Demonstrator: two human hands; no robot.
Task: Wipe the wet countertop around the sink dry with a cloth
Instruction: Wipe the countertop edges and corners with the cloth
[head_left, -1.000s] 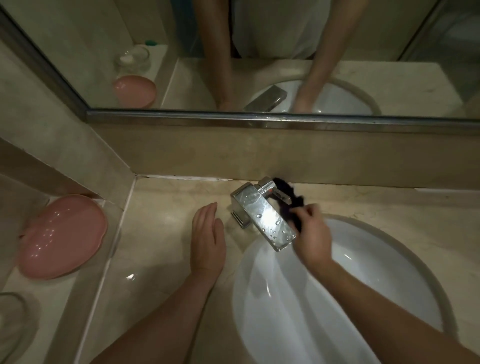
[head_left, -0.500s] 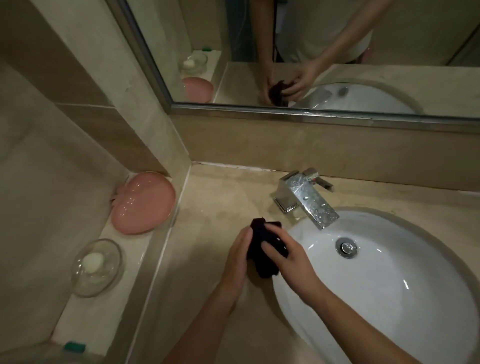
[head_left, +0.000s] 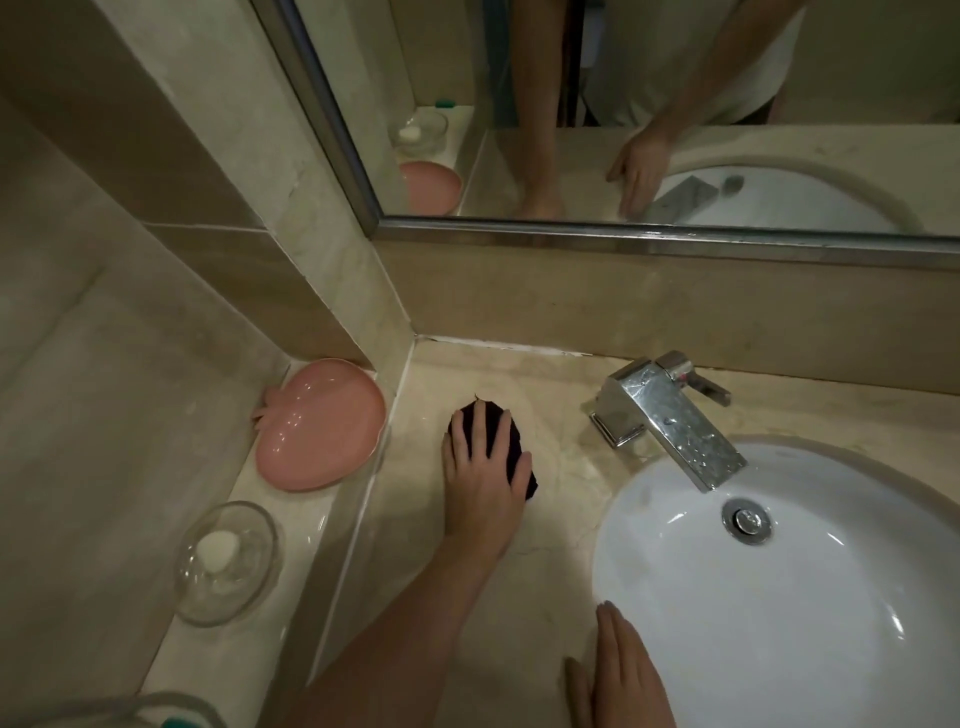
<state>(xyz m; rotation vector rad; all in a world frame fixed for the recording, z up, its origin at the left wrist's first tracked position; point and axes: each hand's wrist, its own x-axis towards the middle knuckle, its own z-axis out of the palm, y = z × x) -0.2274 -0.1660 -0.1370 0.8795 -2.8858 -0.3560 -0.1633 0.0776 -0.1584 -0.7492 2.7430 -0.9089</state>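
Pressing dark cloth (head_left: 511, 441) flat at frame centre: left hand (head_left: 483, 467), fingers spread. Right hand (head_left: 626, 675) flat, fingers straight, lower right beside sink (head_left: 649, 597). One faucet (head_left: 670, 421). No legible writing.

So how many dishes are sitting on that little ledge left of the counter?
2. A pink dish sits at the ledge's far end by the wall corner, and a clear glass dish holding a white soap sits nearer the camera. The bottom edge may hide more.
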